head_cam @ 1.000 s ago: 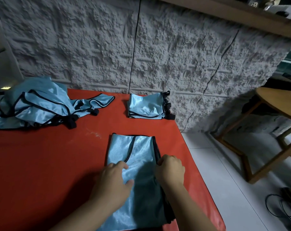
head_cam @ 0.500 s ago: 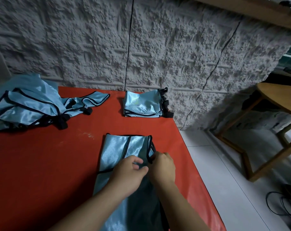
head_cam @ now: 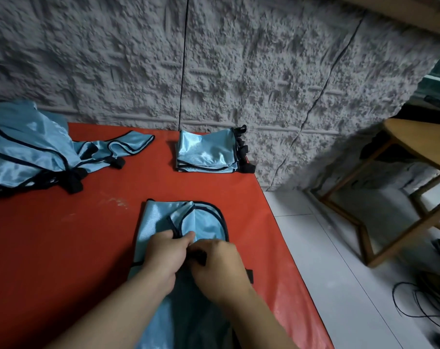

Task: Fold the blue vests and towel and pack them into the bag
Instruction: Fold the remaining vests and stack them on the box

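A red-covered counter [head_cam: 50, 248] is set against a grey textured wall [head_cam: 239, 71]; a wooden table [head_cam: 420, 139] and black cables [head_cam: 420, 303] are seen beyond its right edge.

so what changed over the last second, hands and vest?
Both hands slid up the vest on the red table and came together. The left hand went from flat to pinching the black trim; the right hand grips beside it. The vest's top right corner now lies rounded. The folded stack and unfolded pile stayed put.
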Tool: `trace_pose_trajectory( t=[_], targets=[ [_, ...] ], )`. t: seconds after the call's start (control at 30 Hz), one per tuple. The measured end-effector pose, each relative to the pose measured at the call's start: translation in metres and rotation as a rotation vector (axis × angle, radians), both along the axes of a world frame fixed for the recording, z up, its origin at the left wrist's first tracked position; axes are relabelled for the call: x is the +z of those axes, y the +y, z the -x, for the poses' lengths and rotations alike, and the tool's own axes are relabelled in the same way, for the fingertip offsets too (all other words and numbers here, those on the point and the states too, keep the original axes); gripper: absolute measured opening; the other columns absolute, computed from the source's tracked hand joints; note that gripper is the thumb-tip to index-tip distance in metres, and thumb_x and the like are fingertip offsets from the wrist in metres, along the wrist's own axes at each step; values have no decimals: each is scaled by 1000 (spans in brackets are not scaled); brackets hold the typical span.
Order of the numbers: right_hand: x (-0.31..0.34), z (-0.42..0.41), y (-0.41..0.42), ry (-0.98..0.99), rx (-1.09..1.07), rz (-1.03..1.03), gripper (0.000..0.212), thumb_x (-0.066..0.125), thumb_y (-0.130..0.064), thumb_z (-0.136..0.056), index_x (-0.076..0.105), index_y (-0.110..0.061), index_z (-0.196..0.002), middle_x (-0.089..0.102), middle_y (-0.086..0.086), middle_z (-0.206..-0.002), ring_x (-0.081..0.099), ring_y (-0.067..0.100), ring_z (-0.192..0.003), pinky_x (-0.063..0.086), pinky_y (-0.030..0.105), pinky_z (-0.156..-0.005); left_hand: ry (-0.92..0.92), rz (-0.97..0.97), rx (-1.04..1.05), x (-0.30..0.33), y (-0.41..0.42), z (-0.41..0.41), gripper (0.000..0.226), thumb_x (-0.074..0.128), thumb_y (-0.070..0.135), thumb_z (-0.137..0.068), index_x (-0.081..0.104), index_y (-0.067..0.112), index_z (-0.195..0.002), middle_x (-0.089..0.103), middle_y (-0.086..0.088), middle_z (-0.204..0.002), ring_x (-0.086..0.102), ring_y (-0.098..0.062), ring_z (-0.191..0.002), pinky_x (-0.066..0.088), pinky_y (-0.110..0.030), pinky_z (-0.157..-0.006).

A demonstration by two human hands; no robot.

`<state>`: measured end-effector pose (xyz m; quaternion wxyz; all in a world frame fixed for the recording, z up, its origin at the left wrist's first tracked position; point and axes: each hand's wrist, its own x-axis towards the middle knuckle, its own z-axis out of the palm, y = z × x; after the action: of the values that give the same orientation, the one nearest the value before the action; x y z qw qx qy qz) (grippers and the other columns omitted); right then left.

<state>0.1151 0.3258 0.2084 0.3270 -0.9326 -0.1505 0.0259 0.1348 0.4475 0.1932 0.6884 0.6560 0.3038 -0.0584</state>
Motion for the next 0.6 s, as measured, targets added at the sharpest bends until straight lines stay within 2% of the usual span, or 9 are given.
trace_pose_trajectory(
  t=[0.1, 0.2, 0.23, 0.27, 0.3, 0.33, 0.4, 0.47, 0.6],
  targets=[
    [6, -9, -23, 59, -323, -195, 28, 58, -23, -80, 79, -25, -98, 78, -9, -91, 70, 5, -81, 52, 20, -73, -26, 61, 68, 6, 3, -1, 16, 74, 19, -87, 67, 4, -88, 72, -17, -85, 71, -31, -78, 63, -49, -63],
    [3, -21, -47, 161, -475, -86, 37, 53, -13, -77, 80, -35, -90, 75, -3, -82, 68, 22, -82, 48, 23, -67, -7, 97, 62, 9, 9, -1, 6, 66, 9, -95, 66, 4, -92, 73, -17, -94, 72, -31, -84, 61, -37, -59],
    [1, -23, -52, 176, -492, -25, 36, 54, -11, -75, 78, -38, -78, 68, -1, -66, 59, 28, -71, 44, 25, -60, -5, 94, 52, 9, 10, -1, 6, 66, 10, -96, 66, 5, -93, 73, -18, -97, 72, -30, -85, 60, -37, -59],
    [-2, -24, -55, 177, -522, 8, 39, 54, -11, -74, 64, -42, -52, 52, 2, -53, 45, 28, -62, 40, 28, -54, -3, 91, 48, 9, 12, 1, 6, 66, 11, -96, 66, 5, -94, 72, -19, -100, 72, -31, -86, 60, -36, -58],
    [-4, -25, -57, 183, -540, 13, 26, 55, -12, -74, 53, -23, -50, 39, 4, -48, 34, 26, -59, 36, 30, -50, 3, 89, 44, 9, 12, 2, 6, 66, 11, -96, 66, 5, -95, 72, -19, -102, 72, -32, -88, 60, -35, -57],
    [-7, -27, -59, 186, -563, 8, 24, 57, -16, -74, 56, -19, -50, 34, 4, -47, 32, 24, -56, 37, 33, -48, 5, 93, 41, 9, 13, 3, 6, 66, 12, -96, 66, 5, -95, 72, -20, -103, 72, -33, -89, 59, -34, -56],
    [-7, -30, -58, 243, -515, 31, 33, 66, -34, -77, 57, -8, -58, 41, 5, -46, 39, 24, -49, 41, 34, -48, 9, 97, 35, 10, 12, 7, 6, 65, 11, -97, 66, 6, -96, 73, -19, -101, 73, -32, -87, 58, -32, -54],
    [-6, -33, -53, 317, -442, 107, 44, 72, -49, -74, 60, -8, -61, 50, 1, -46, 52, 21, -49, 41, 29, -48, 7, 104, 38, 13, 10, 9, 5, 64, 11, -97, 66, 6, -95, 73, -18, -98, 73, -30, -83, 57, -31, -53],
    [-6, -39, -48, 299, -439, 163, 14, 71, -28, -67, 67, -15, -69, 65, 0, -61, 65, 24, -63, 53, 30, -55, 7, 144, 55, 17, 8, 10, 6, 64, 11, -98, 65, 6, -95, 71, -17, -96, 70, -29, -80, 58, -32, -53]
  ],
)
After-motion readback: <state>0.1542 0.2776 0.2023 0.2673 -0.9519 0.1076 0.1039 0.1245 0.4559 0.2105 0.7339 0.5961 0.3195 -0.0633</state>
